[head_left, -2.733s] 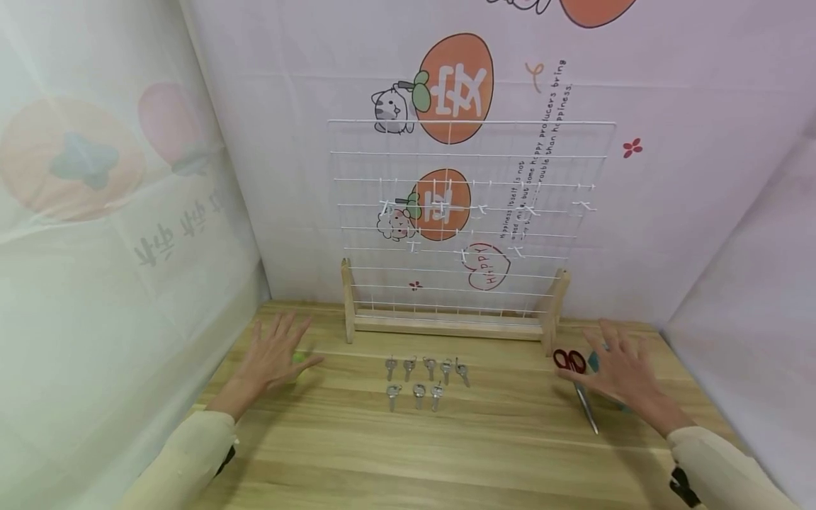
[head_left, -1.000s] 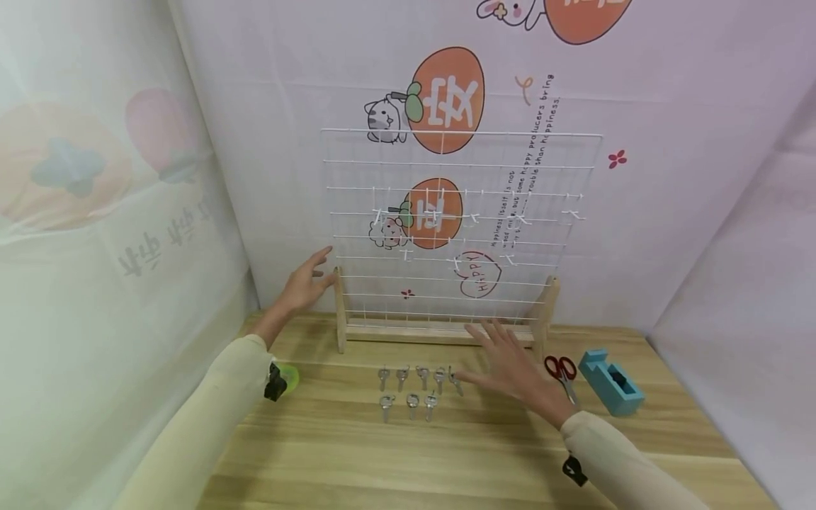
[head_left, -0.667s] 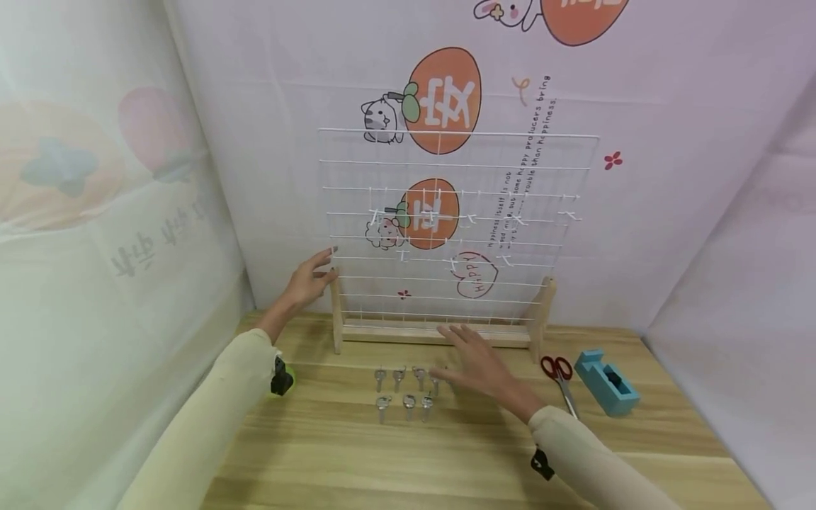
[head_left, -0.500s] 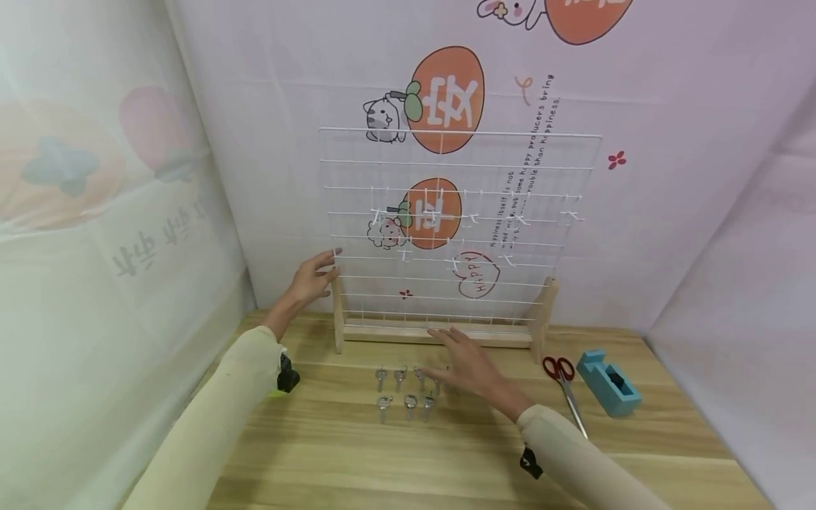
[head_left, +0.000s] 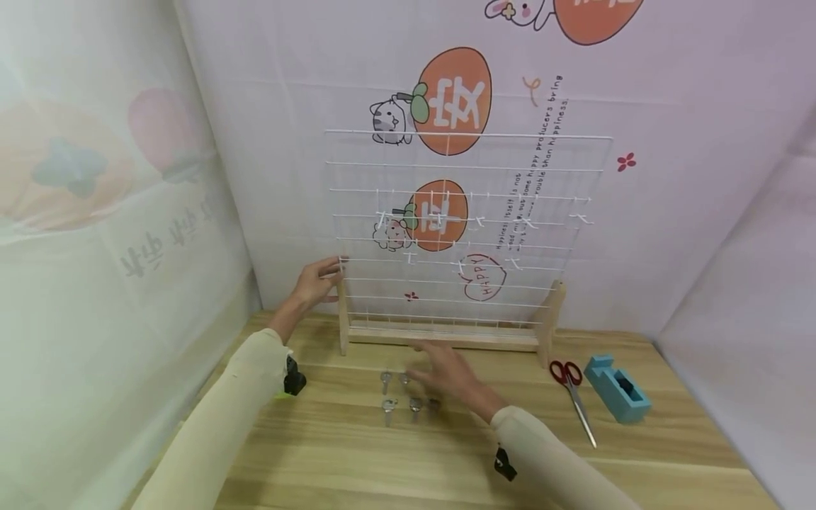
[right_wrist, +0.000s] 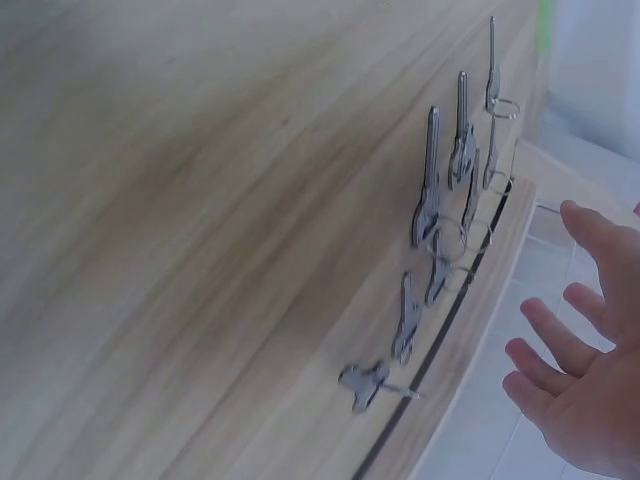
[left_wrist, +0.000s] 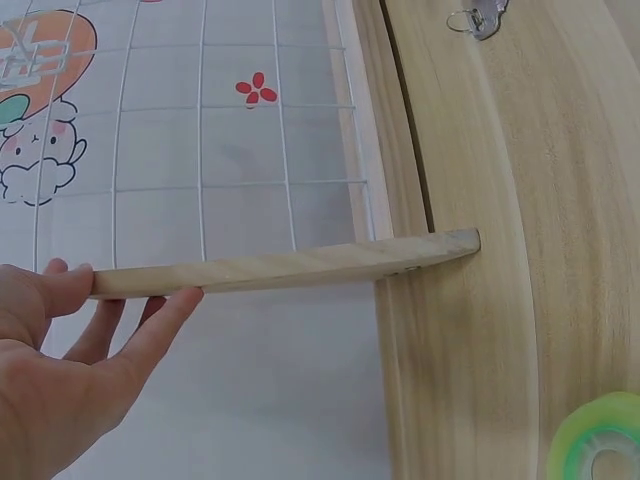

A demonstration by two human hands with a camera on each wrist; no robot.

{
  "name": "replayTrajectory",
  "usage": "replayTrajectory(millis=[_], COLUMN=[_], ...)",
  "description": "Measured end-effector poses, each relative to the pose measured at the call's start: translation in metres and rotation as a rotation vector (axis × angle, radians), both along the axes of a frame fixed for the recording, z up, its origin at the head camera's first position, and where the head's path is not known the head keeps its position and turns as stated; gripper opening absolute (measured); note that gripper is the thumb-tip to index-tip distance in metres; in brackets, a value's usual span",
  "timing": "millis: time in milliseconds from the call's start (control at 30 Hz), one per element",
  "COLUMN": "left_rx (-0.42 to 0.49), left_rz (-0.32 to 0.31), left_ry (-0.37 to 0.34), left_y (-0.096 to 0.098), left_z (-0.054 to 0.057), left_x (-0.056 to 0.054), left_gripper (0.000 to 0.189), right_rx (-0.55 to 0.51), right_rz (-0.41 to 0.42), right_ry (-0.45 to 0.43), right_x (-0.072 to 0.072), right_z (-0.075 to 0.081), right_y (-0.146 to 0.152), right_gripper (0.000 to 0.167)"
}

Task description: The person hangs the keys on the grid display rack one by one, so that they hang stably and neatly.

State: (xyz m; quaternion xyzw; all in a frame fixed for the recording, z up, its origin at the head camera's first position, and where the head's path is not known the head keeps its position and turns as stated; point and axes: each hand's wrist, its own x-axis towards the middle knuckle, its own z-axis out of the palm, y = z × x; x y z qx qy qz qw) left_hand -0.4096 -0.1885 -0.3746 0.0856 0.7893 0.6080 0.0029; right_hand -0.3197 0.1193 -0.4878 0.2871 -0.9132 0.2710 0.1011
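A white wire grid rack [head_left: 446, 284] stands upright in a wooden base, small white hooks hanging on its wires. My left hand [head_left: 314, 285] holds the rack's left wooden post [left_wrist: 270, 268], thumb on one side and fingertips on the other, as the left wrist view shows. Several silver keys [head_left: 388, 409] with small rings lie in two rows on the table before the rack. Above the back row hovers my right hand [head_left: 449, 372], hiding some keys in the head view. Its fingers [right_wrist: 560, 345] are spread and hold nothing in the right wrist view, apart from the keys [right_wrist: 430, 190].
Red-handled scissors [head_left: 576, 398] and a teal tape dispenser [head_left: 617, 389] lie to the right. A green tape roll [left_wrist: 590, 430] sits at the left, mostly behind the sleeve in the head view. Printed cloth [head_left: 287, 163] hangs behind and at both sides.
My left hand has gone from the table's left side up to the rack's post and now holds it. The right hand has moved left from beside the scissors to above the keys.
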Motion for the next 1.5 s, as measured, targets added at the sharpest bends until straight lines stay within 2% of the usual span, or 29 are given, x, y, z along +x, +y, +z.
replayTrajectory(millis=[267,700,933,1133,1367,1500], left_rx=[0.016,0.051,0.066,0.085,0.081,0.086], left_rz=[-0.003,-0.047,-0.037,-0.052,-0.073,-0.074], left_ry=[-0.024,-0.061,-0.086,-0.085,-0.086,-0.088], left_y=[-0.001,-0.005,-0.006,-0.006,-0.007,-0.009], left_z=[-0.001,-0.002,-0.001,0.001,0.002,0.002], left_x=[-0.001,-0.001,-0.001,-0.001,0.000,0.001], left_gripper=[0.045,0.053,0.053,0.052,0.051,0.050], right_rx=[-0.046,-0.014,0.035,0.045,0.002,-0.040], right_rz=[0.043,-0.004,-0.037,-0.055,0.028,0.102], right_ry=[-0.032,-0.160,-0.115,-0.119,-0.126,-0.096], right_x=[-0.008,-0.018,-0.018,-0.021,-0.023,-0.021], right_z=[-0.010,-0.021,-0.024,-0.025,-0.024,-0.016], right_y=[-0.018,-0.046,-0.056,-0.058,-0.053,-0.051], right_gripper=[0.049,0.028,0.018,0.012,0.017,0.020])
